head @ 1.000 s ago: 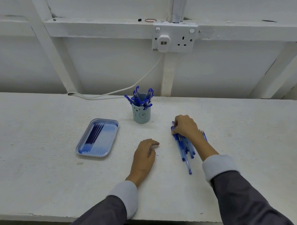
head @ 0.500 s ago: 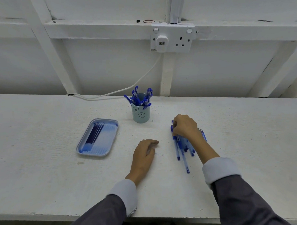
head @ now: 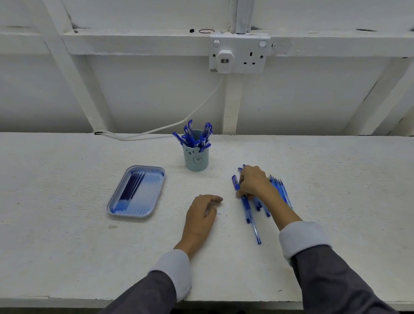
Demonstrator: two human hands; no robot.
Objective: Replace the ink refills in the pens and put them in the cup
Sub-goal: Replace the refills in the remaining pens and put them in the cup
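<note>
A pile of blue pens (head: 280, 188) lies on the white table, right of centre. My right hand (head: 252, 182) rests on the pile's far end, and its fingers and thumb pinch the leftmost pen (head: 248, 213), which angles away from the others. My left hand (head: 201, 216) lies on the table to the left of the pile, fingers loosely curled, holding nothing. A pale blue cup (head: 196, 160) with a bear face stands behind the hands and holds several blue pens (head: 195, 137). A blue tray (head: 114, 200) at the left holds dark blue refills (head: 131, 186).
A white cable (head: 155, 130) runs along the back of the table up to a wall socket (head: 239, 53). The table's front edge (head: 52, 299) is close to my body. White wall beams rise behind the table.
My right hand has drawn the leftmost pen sideways out of the pile, toward the left. The left hand has stayed in place.
</note>
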